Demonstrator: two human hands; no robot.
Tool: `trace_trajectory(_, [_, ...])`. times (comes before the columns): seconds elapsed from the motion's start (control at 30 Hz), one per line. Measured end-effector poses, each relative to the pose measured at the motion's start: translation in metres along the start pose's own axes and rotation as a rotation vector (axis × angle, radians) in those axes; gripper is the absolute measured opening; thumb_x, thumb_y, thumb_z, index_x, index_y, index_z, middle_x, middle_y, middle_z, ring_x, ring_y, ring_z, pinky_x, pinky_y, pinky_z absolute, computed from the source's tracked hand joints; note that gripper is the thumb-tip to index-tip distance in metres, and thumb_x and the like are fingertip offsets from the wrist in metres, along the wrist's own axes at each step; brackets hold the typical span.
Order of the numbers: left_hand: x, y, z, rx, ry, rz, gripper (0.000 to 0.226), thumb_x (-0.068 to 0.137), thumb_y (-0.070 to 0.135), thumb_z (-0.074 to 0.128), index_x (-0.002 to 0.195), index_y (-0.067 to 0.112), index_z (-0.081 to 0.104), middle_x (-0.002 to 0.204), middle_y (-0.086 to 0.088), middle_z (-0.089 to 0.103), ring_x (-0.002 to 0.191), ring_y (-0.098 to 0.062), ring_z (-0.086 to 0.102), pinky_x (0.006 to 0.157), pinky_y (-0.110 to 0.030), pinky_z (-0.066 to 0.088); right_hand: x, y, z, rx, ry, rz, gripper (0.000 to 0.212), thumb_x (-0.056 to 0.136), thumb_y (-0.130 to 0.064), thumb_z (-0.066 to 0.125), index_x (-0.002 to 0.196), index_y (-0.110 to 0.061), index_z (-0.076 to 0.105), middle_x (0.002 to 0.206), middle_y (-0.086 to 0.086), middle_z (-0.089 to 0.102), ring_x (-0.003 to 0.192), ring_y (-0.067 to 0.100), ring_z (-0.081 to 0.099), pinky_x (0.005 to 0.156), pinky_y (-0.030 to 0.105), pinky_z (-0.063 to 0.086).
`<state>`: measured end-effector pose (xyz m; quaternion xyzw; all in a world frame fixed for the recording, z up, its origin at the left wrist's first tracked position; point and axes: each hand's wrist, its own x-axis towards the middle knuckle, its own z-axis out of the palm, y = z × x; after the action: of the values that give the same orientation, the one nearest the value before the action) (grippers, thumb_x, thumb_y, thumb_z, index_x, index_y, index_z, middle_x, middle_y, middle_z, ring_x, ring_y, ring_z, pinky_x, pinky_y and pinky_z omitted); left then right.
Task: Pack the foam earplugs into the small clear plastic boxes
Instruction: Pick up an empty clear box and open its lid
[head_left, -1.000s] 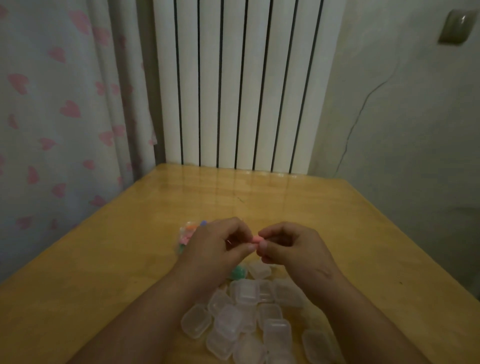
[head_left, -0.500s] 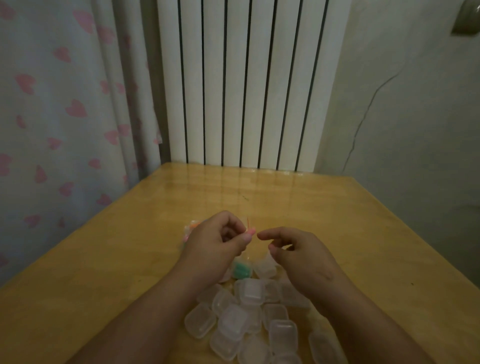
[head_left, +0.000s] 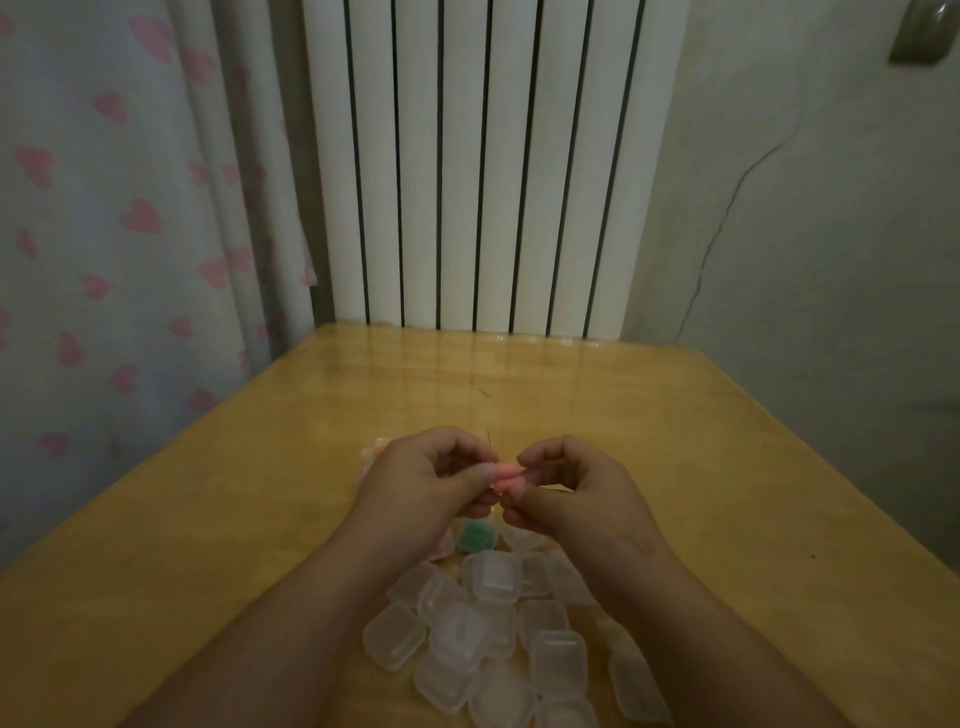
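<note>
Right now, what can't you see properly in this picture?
Head view:
1. Pink earplug: mostly covered by the pinching fingertips of the left hand and right hand.
2. Colourful heap: hidden behind the left hand.
3. Clear boxes: nearest ones cut off by the bottom edge.

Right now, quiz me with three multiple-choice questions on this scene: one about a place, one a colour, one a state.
1. Where on the yellowish wooden table is the pile of small clear plastic boxes?
A. far end
B. near end
C. left edge

2. What colour is the foam earplug in the air?
A. pink
B. blue
C. black

3. How is it held?
A. by nothing
B. by one hand alone
C. pinched between left hand and right hand

Answers: B, the boxes lie closest to the camera; A, it shows pink; C, both hands' fingertips meet on it.
</note>
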<state>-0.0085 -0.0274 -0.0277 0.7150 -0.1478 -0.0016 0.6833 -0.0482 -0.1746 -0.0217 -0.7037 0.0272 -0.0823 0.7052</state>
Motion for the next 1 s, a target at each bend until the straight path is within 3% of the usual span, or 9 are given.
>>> trace_trajectory(0.2, [0.001,-0.004,-0.003,0.062,-0.04,0.006,0.029,0.083,-0.007,0.069,0.089,0.021,0.074,0.086,0.0,0.077,0.086,-0.018,0.073,0.08,-0.03,0.059,0.0,0.001,0.002,0.105,-0.055,0.054,0.02,0.081,0.008,0.068,0.098,-0.001,0.064,0.081,0.015,0.063,0.069,0.019,0.069,0.065,0.025,0.057])
trace_trajectory(0.43, [0.001,-0.005,-0.003,0.082,-0.019,0.006,0.023,0.083,-0.003,0.071,0.096,0.016,0.073,0.082,-0.003,0.075,0.076,-0.019,0.072,0.07,-0.029,0.058,0.0,0.001,0.004,0.114,-0.033,0.055,0.009,0.084,0.001,0.07,0.091,0.004,0.067,0.07,0.014,0.07,0.063,0.017,0.068,0.059,0.023,0.056])
trace_trajectory(0.67, [0.0,-0.002,-0.001,-0.012,-0.009,0.026,0.013,0.083,-0.005,0.07,0.081,0.008,0.069,0.07,-0.004,0.072,0.067,-0.021,0.07,0.069,-0.034,0.059,0.001,0.003,0.005,0.103,-0.025,0.021,0.009,0.086,0.001,0.067,0.094,-0.002,0.069,0.08,0.019,0.07,0.066,0.019,0.069,0.059,0.026,0.055])
trace_trajectory(0.73, [0.002,-0.004,-0.005,0.125,-0.012,0.045,0.013,0.083,0.002,0.072,0.081,0.015,0.072,0.07,0.001,0.072,0.07,-0.017,0.068,0.069,-0.034,0.058,0.002,0.003,0.003,0.066,0.0,0.004,0.007,0.085,0.001,0.068,0.091,-0.002,0.071,0.079,0.019,0.071,0.065,0.017,0.068,0.06,0.025,0.056])
trace_trajectory(0.87, [0.001,0.0,-0.013,0.609,-0.19,0.101,0.008,0.077,0.031,0.08,0.077,0.029,0.073,0.069,0.015,0.066,0.062,0.005,0.056,0.058,-0.012,0.043,0.006,0.002,-0.003,-0.05,0.087,-0.023,0.004,0.085,-0.001,0.069,0.089,-0.001,0.07,0.076,0.013,0.072,0.061,0.012,0.067,0.06,0.024,0.058])
trace_trajectory(1.0, [0.0,0.0,-0.016,0.896,-0.436,0.078,0.032,0.071,0.054,0.078,0.099,0.038,0.073,0.089,0.017,0.066,0.083,0.008,0.056,0.066,-0.009,0.038,0.007,0.002,-0.005,-0.105,0.112,-0.017,0.005,0.085,-0.005,0.071,0.088,-0.002,0.069,0.078,0.013,0.073,0.063,0.013,0.067,0.061,0.026,0.059])
